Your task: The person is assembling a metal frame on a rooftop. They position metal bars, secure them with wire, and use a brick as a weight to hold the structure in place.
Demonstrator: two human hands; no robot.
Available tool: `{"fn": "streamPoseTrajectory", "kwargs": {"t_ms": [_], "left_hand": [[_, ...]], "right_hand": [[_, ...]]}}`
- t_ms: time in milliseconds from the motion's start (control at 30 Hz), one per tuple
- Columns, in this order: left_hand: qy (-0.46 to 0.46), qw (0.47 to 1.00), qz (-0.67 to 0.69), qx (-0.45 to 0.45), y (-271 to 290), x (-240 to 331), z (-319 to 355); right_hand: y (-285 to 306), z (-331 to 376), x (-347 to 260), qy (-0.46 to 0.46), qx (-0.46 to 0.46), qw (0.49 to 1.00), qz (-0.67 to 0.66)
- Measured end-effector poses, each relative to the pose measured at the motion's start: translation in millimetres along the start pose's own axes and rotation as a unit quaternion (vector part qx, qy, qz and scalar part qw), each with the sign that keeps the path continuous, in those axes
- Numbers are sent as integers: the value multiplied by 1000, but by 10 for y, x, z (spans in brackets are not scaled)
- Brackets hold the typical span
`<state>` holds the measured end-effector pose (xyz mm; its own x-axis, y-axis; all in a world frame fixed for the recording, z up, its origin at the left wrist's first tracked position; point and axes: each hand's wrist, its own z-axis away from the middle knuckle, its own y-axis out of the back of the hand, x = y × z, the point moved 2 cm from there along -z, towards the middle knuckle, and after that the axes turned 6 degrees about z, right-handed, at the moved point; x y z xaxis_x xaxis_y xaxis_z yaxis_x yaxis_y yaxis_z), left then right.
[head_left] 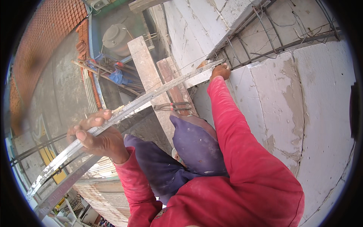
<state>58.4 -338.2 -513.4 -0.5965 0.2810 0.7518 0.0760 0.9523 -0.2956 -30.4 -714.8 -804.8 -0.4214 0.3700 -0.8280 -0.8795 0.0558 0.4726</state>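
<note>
A long mortar-spattered metal straightedge [151, 94] runs from lower left up to a white block wall [325, 113]. My left hand [96, 138] grips its lower part. My right hand [220, 70], on a red-sleeved arm, is closed on its far end, holding it against the top corner of the white blocks. My knees in purple trousers [194, 143] sit below the bar. A pair of red-handled pliers [174, 107] lies on a wooden plank [177, 90] under the bar.
Steel rebar and tie wire [272, 38] rise behind the block wall. A second pale plank [145, 68] leans beside the first. Far below lie a tiled roof [45, 41], a round grey water tank [115, 38] and scattered debris; the drop is open at left.
</note>
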Motion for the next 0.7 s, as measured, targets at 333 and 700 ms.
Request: {"fn": "streamPoseTrajectory", "kwargs": {"t_ms": [333, 700], "left_hand": [[18, 1000, -6, -3, 101, -6, 24], [52, 999, -6, 3, 98, 86, 47]], "right_hand": [[9, 66, -405, 140, -220, 755, 602], [42, 99, 434, -316, -216, 804, -456]]}}
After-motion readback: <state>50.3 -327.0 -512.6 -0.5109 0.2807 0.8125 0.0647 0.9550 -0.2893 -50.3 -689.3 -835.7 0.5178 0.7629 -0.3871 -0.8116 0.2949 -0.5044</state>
